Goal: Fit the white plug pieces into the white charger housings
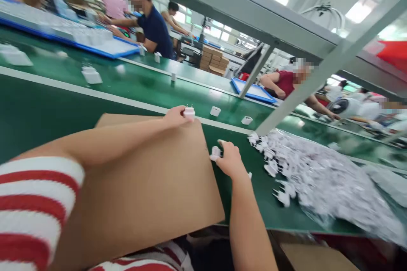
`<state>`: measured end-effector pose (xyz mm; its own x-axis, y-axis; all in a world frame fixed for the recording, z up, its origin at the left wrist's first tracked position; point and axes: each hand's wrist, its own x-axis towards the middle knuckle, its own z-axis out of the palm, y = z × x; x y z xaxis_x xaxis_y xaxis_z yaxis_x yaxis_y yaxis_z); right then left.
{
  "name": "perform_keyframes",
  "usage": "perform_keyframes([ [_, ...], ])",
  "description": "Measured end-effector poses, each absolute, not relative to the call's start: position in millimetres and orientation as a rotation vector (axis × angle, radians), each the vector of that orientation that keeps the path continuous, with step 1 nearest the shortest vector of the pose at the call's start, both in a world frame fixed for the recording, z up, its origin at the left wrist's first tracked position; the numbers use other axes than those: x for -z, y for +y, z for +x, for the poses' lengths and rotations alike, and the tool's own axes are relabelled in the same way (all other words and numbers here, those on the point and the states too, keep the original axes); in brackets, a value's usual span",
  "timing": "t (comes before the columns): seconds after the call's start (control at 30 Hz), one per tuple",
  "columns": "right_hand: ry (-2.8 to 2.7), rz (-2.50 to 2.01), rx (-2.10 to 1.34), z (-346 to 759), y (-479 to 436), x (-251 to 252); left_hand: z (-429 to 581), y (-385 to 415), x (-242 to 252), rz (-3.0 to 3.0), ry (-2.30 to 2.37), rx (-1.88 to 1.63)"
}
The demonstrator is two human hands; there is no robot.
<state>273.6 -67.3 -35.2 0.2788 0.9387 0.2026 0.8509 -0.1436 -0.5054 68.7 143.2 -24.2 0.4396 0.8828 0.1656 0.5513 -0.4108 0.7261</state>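
Note:
My left hand stretches over a sheet of brown cardboard and pinches a white plug adapter, its two metal pins pointing up. Just past the cardboard's right edge, my right hand has its thumb and fingers around a second white plug piece above the green work surface. On the belt beyond, two white housings lie apart from both hands. To the right, a clear plastic bag spills many white plug pieces with pins onto the surface.
A grey slanted post rises from the bench behind the bag. Across the green belt are a blue-edged tray of white parts and another blue-edged tray. Co-workers sit on the far side.

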Motion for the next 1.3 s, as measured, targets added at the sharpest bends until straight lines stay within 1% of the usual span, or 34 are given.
perform_keyframes([
  [0.1, -1.625, -2.037, -0.280, 277, -64, 48, 51, 188, 10, 2.119, 1.507, -0.764],
  [0.2, -1.574, -2.037, -0.275, 272, -61, 50, 36, 214, 4, 2.099, 1.722, -0.728],
  [0.33, -1.511, -2.136, -0.176, 267, -61, 46, 32, 222, 7, 1.999, 1.906, -0.719],
  [0.43, -1.464, -2.086, -0.139, 264, -59, 45, 44, 214, 8, 1.978, 2.036, -0.889],
  [0.47, -1.462, -2.066, -0.135, 263, -59, 45, 51, 211, 9, 2.033, 2.006, -0.962],
  [0.53, -1.480, -2.044, -0.145, 261, -58, 45, 69, 206, 10, 2.238, 1.772, -1.008],
  [0.6, -1.515, -2.022, -0.174, 258, -57, 45, 92, 204, 12, 2.429, 1.451, -0.896],
  [0.67, -1.574, -1.998, -0.205, 256, -57, 45, 115, 205, 15, 2.491, 1.267, -0.712],
  [0.8, -1.640, -2.015, -0.221, 255, -57, 46, 145, 205, 14, 2.455, 1.202, -0.472],
  [0.9, -1.551, -1.968, -0.259, 257, -55, 48, 149, 198, 6, 2.400, 1.224, -0.395],
  [1.03, -1.347, -1.793, -0.347, 260, -50, 43, 148, 182, -13, 2.347, 1.253, -0.437],
  [1.13, -1.052, -1.573, -0.556, 261, -45, 34, 148, 168, -20, 2.308, 1.244, -0.531],
  [1.2, -0.848, -1.432, -0.751, 263, -40, 29, 142, 157, -17, 2.278, 1.205, -0.594],
  [1.3, -0.675, -1.292, -0.892, 267, -34, 26, 117, 131, -2, 2.222, 1.118, -0.597],
])
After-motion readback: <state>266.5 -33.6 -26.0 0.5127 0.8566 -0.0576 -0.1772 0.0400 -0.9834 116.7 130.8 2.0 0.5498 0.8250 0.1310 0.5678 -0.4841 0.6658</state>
